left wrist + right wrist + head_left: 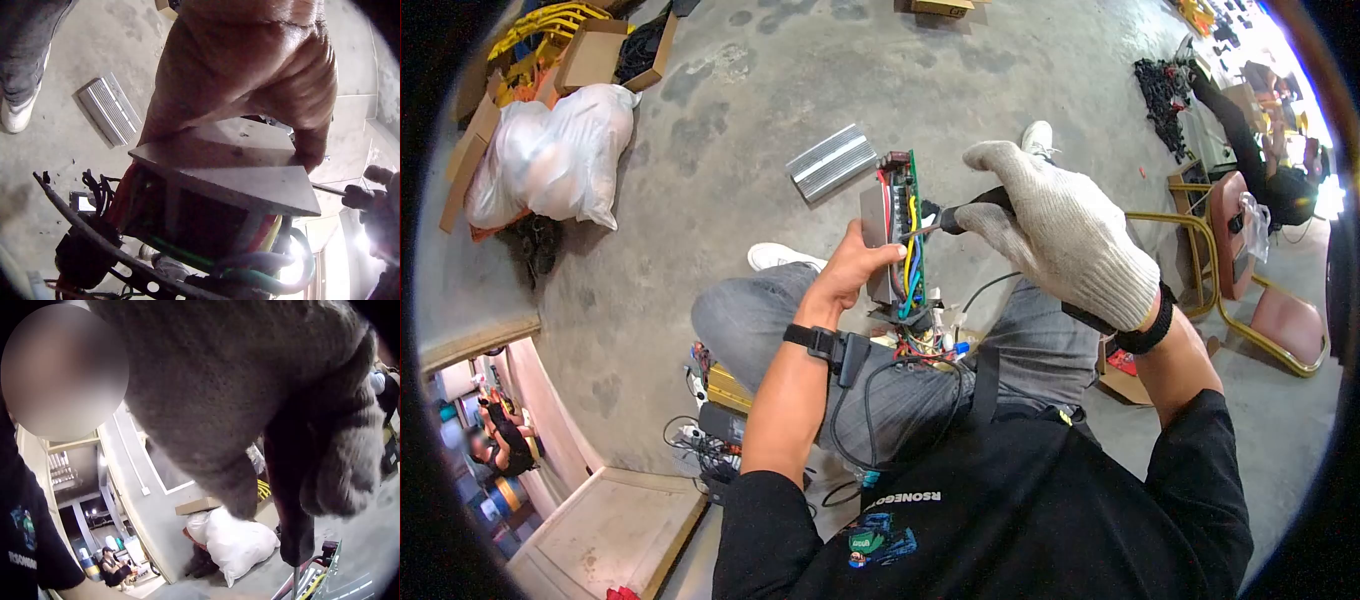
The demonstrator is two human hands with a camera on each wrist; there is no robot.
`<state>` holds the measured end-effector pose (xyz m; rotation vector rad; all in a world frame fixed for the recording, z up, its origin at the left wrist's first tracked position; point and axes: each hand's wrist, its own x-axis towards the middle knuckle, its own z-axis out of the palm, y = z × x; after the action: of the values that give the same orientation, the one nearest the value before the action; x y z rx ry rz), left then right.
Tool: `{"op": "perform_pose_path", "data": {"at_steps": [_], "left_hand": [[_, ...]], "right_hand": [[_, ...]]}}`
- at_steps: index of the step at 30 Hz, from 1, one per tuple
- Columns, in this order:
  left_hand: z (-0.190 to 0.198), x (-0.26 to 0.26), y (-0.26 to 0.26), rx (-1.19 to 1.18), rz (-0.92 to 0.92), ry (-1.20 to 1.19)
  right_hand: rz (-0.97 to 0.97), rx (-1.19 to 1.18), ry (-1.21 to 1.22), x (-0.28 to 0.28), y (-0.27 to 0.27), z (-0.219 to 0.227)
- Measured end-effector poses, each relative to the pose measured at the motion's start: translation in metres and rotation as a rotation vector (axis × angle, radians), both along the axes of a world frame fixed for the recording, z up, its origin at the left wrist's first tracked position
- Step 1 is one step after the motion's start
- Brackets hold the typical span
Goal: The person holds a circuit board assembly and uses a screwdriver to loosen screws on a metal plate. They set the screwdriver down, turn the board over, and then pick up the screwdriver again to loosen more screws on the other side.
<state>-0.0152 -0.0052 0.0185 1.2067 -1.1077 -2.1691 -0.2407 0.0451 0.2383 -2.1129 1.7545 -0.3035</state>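
Observation:
My bare left hand (852, 268) grips an electronics unit by its flat grey metal plate (237, 162). The unit carries a green circuit board (915, 172) and red, yellow and blue wires (915, 262), and it stands above my lap. My right hand (1068, 228), in a white knitted glove, holds a screwdriver (294, 534) by its dark handle. Its thin metal shaft points left and reaches in among the wires beside my left thumb; the tip is hidden there.
A ribbed silver metal housing (832, 163) lies on the concrete floor ahead. Loose cables (900, 375) cross my lap. A white plastic bag (560, 150) and cardboard boxes sit at left, a gold-framed chair (1230, 270) at right.

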Motion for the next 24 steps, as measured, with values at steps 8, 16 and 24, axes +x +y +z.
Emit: {"op": "perform_pose_path", "data": {"at_steps": [8,16,24], "left_hand": [[-0.001,0.001,-0.003,0.025,-0.011,0.039],[-0.003,0.001,-0.004,0.041,-0.017,0.026],[0.000,0.001,-0.003,0.043,-0.009,0.016]], "right_hand": [[0.213,-0.139,0.031,-0.008,-0.003,-0.003],[0.229,-0.138,-0.021,-0.007,-0.005,0.005],[0.015,-0.053,0.035,0.001,-0.001,0.004]]}}
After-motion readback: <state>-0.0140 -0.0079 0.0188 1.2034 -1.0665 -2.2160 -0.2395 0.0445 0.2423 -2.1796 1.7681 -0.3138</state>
